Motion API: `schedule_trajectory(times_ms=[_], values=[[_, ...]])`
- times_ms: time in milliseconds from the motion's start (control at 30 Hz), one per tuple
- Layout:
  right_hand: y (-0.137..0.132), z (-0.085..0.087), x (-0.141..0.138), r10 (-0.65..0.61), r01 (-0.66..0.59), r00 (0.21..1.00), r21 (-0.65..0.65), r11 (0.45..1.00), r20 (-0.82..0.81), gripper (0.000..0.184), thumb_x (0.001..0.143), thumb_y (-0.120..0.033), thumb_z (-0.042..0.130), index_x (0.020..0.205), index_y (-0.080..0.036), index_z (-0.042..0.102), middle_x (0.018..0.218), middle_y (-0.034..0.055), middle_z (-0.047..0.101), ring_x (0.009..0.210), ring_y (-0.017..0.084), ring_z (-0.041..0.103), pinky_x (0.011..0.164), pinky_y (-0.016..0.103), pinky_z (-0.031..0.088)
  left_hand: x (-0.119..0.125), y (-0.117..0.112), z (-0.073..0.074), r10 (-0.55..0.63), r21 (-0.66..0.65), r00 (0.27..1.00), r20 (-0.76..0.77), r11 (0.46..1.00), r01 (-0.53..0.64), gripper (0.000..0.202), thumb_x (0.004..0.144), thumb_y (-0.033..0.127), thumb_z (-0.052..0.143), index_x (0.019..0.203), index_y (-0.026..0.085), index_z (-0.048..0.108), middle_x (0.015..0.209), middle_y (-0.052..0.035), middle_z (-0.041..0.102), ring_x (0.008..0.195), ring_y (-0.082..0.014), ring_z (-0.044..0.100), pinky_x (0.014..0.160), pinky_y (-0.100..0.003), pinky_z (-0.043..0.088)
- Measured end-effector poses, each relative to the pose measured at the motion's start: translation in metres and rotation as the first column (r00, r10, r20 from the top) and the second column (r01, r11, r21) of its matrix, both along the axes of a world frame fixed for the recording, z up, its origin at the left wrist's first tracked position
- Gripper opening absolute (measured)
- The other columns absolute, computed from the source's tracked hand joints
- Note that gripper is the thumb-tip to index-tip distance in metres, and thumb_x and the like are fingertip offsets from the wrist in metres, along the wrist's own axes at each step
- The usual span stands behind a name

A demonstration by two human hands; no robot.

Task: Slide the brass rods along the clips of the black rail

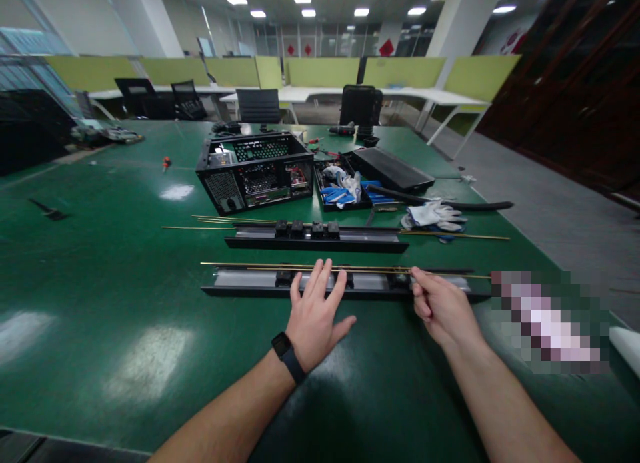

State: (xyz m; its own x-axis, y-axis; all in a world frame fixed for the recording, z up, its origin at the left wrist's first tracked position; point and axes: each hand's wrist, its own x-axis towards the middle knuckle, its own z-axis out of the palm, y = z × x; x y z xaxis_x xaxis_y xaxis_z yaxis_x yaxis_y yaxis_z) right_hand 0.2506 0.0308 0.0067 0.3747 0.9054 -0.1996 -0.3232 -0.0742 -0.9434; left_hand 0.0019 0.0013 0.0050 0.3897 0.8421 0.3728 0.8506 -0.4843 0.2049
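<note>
Head view: left hand (319, 311), open, fingers spread over near channel (245, 291), contact unclear; right hand (443, 306), fingertips apparently pinching slender brass rod (265, 268) above it, best held lightly and level against flexing. Channel: long, straight, black-walled, pale-floored, with dark blocks (285, 277), on glossy green table (125, 269).

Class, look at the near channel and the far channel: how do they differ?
The far channel shows four blocks grouped near its middle; the near channel shows blocks spread wider apart.

The near channel has the left hand and right hand at it; the far channel has neither.

Both are long, black-edged and lie on the green table.
</note>
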Motion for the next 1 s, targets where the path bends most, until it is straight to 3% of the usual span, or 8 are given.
schedule_trajectory(times_ms=[367, 600, 1000], values=[[-0.0013, -0.0022, 0.001, -0.001, 0.001, 1.0, -0.011, 1.0, 0.012, 0.039, 0.068, -0.041, 0.087, 0.066, -0.014, 0.059, 0.056, -0.0011, 0.058, 0.027, 0.003, 0.037, 0.023, 0.014, 0.021, 0.0002, 0.0005, -0.0004, 0.003, -0.005, 1.0, -0.001, 1.0, -0.003, 0.076, 0.086, 0.044, 0.068, 0.152, 0.023, 0.036, 0.163, -0.0153, 0.024, 0.151, -0.0313, 0.02, 0.117, -0.061, 0.018], [0.0011, -0.0034, 0.0012, 0.02, -0.02, 1.0, -0.015, 1.0, 0.021, 0.035, 0.065, -0.037, 0.09, 0.077, -0.012, 0.067, 0.057, -0.0024, 0.058, 0.027, 0.002, 0.036, 0.024, 0.013, 0.019, 0.0012, 0.0001, -0.0014, 0.009, -0.012, 1.0, 0.003, 1.0, -0.009, 0.077, 0.086, 0.045, 0.067, 0.153, 0.023, 0.035, 0.163, -0.0151, 0.023, 0.152, -0.0311, 0.018, 0.117, -0.06, 0.019], [0.0, 0.0013, -0.0003, 0.008, -0.008, 1.0, -0.008, 1.0, -0.023, 0.038, 0.062, -0.037, 0.09, 0.064, -0.014, 0.059, 0.054, -0.0025, 0.055, 0.026, 0.003, 0.036, 0.023, 0.014, 0.021, 0.0003, 0.0004, -0.0016, 0.006, -0.004, 1.0, -0.007, 1.0, -0.006, 0.076, 0.086, 0.045, 0.067, 0.153, 0.023, 0.035, 0.164, -0.0141, 0.023, 0.151, -0.0319, 0.019, 0.118, -0.061, 0.018]])
